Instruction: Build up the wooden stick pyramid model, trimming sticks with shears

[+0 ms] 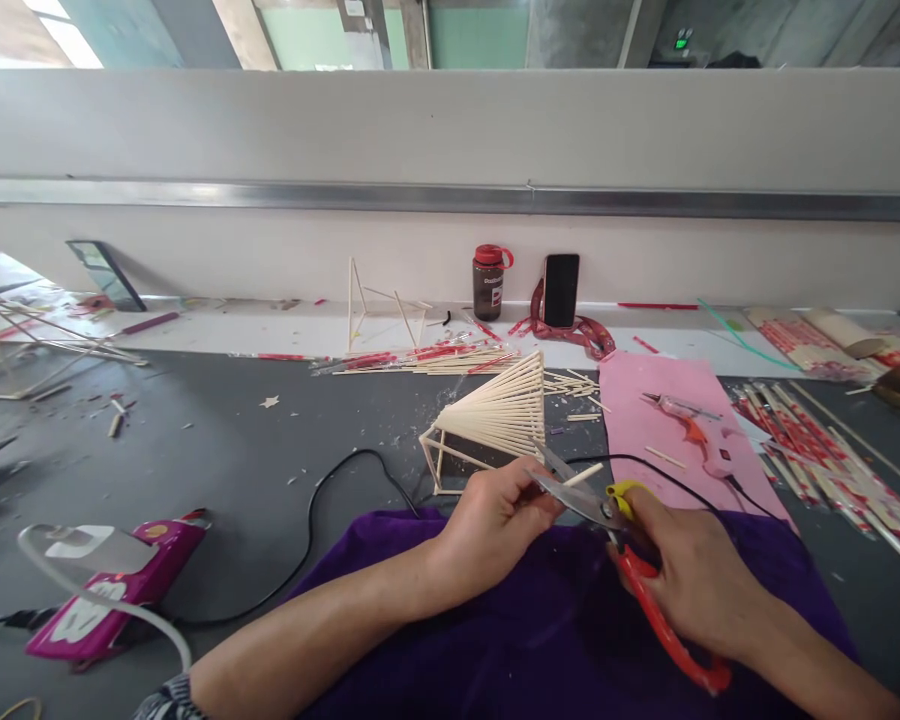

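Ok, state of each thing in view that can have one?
Left hand: closed on the wooden stick
Right hand: gripping the scissors
Scissors: open
Stick frame: one face filled in, another open
Glue gun: lying on the pink sheet, hot or cold unclear
Bottle: upright, lid on
Phone beside the bottle: propped up, screen dark

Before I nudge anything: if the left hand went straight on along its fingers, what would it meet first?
Probably the open scissors, just ahead of the left hand; the exact gap in depth is unclear.
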Demonstrator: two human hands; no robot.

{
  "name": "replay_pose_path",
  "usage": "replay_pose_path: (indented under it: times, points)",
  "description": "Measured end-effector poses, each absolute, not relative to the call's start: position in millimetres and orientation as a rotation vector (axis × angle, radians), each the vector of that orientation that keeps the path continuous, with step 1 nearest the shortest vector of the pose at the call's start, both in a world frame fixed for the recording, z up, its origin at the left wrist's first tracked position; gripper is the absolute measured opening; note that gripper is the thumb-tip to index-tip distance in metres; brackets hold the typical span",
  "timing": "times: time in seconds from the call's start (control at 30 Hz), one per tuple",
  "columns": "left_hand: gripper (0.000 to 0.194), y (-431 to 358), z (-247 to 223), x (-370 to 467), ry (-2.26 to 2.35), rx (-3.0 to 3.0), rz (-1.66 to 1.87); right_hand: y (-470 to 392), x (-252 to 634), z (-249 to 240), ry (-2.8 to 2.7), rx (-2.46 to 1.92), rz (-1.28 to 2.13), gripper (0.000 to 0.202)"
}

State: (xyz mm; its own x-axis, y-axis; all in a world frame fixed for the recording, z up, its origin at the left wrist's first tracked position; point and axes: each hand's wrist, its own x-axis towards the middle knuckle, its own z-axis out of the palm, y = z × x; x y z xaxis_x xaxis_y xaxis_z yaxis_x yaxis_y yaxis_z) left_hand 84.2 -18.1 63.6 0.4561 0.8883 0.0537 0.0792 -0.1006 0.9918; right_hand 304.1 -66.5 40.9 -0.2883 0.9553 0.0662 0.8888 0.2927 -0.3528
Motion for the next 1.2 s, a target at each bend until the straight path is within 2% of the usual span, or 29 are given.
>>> replay_pose_path:
  times: [0.17,0.33,0.47,0.63,0.87,0.97,1.13,1.2]
  points:
    - [0.018,-22,64,79,0.735,1.585,0.957,-75,298,49,-2.304,-1.642,0.310,0.017]
    - [0.028,-29,68,80,0.641,1.276,0.784,-77,307,45,-2.382,-1.456,0.305,0.025]
    - [0.036,-34,72,84,0.620,1.032,0.654,-72,313,41,-2.398,-1.331,0.386,0.024]
    - [0.035,-38,78,82,0.563,0.916,0.507,-67,310,48,-2.371,-1.186,0.431,0.026]
    - [0.046,-47,81,79,0.609,0.708,0.326,-58,310,46,-2.316,-1.016,0.478,0.029]
    - [0.044,-53,80,82,0.588,0.604,0.292,-57,312,43,-2.322,-0.954,0.499,0.028]
    - [0.040,-53,72,87,0.536,0.537,0.274,-58,313,46,-2.413,-1.054,0.518,0.024]
    - [0.039,-49,68,87,0.548,0.546,0.288,-62,316,50,-2.430,-1.164,0.464,0.030]
